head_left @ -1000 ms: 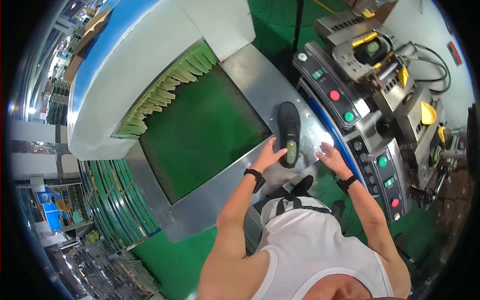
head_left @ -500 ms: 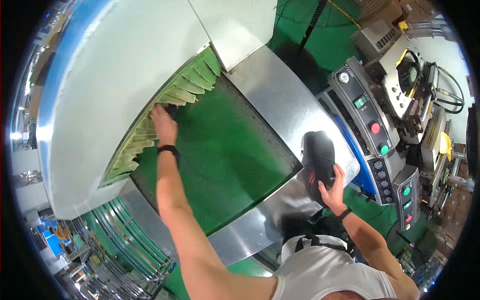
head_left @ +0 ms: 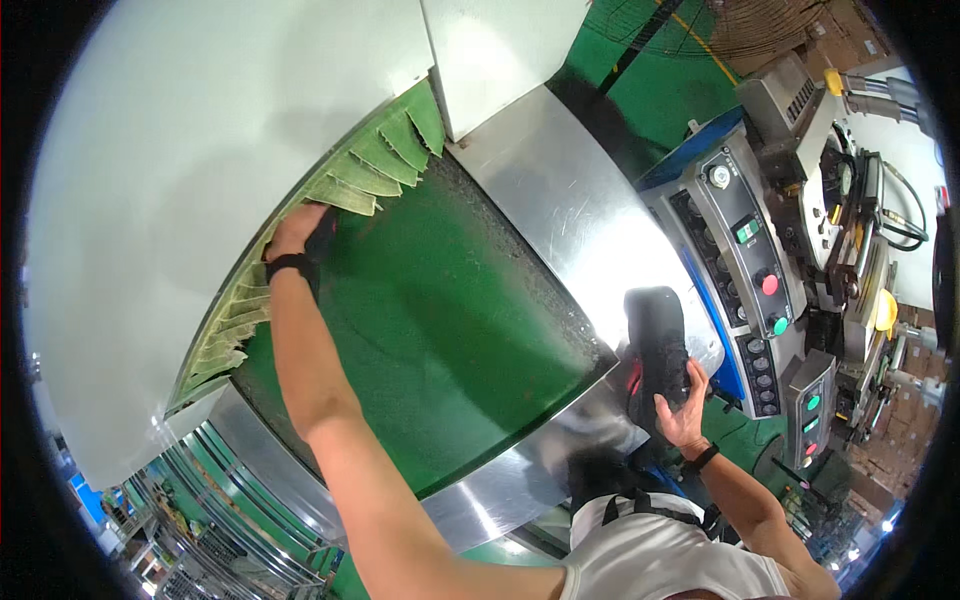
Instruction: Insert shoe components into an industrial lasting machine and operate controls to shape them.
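My left hand [head_left: 295, 228] reaches in at the green strip curtain [head_left: 362, 178] of a large white machine housing. Its fingers are partly hidden by the flaps and seem closed on a dark object [head_left: 322, 238] with a hint of red. That object lies low over the green conveyor belt [head_left: 440, 330], and its kind is hard to make out. Over the metal rim of the belt's near right corner, my right hand [head_left: 684, 410] grips a black shoe [head_left: 657, 325] by its lower end, thumb on one side and fingers on the other. The shoe points away from me.
Brushed metal borders [head_left: 560, 190] frame the belt. To the right stands a control panel [head_left: 745, 235] with red and green buttons, beside another machine [head_left: 840, 210]. A metal roller rack [head_left: 225, 490] is at the lower left. A wire fan guard [head_left: 740, 25] shows at the top right.
My left hand has gone deeper under the curtain, taking the dark object leftward with it. My right hand still holds the black shoe at the metal rim. The view has shifted slightly.
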The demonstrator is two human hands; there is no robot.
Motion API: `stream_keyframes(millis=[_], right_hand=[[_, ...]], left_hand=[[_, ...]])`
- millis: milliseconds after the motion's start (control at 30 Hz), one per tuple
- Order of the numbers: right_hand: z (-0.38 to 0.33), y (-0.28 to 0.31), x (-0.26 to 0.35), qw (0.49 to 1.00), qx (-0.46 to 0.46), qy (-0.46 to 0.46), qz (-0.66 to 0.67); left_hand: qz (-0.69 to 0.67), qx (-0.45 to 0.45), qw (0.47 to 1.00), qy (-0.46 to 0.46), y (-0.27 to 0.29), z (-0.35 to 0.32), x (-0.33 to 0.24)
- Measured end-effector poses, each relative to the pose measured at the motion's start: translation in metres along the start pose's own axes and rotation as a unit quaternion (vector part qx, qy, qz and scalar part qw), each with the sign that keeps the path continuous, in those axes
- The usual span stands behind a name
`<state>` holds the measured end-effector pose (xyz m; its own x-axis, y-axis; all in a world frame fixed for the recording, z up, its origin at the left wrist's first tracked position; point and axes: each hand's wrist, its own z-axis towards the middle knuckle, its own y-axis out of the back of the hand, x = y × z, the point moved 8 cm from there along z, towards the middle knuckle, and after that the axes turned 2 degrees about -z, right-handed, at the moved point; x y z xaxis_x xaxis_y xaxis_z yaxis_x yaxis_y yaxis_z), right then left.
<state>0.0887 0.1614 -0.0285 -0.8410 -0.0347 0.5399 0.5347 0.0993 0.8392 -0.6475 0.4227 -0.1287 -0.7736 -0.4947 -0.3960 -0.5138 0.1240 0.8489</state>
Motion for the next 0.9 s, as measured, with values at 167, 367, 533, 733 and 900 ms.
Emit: stream_keyframes(millis=[167, 367, 533, 733, 900], right_hand=[[-0.001, 0.005, 0.006, 1.000, -0.019, 0.008, 0.000], [-0.005, 0.005, 0.000, 0.999, -0.027, -0.007, 0.029], [-0.004, 0.006, -0.001, 0.998, -0.039, 0.022, 0.048], [-0.005, 0.029, -0.006, 0.996, 0.016, 0.006, 0.088], [-0.012, 0.069, -0.008, 0.933, 0.127, -0.099, 0.322]], left_hand=[[0.120, -0.136, 0.976, -0.116, 0.003, -0.081, -0.070], [0.134, 0.009, 0.991, -0.009, -0.052, -0.231, -0.116], [0.107, 0.086, 0.990, 0.013, -0.099, -0.327, -0.137], [-0.148, 0.073, 0.983, 0.077, -0.117, -0.408, -0.165], [-0.536, 0.057, 0.838, -0.083, -0.101, -0.522, -0.252]])
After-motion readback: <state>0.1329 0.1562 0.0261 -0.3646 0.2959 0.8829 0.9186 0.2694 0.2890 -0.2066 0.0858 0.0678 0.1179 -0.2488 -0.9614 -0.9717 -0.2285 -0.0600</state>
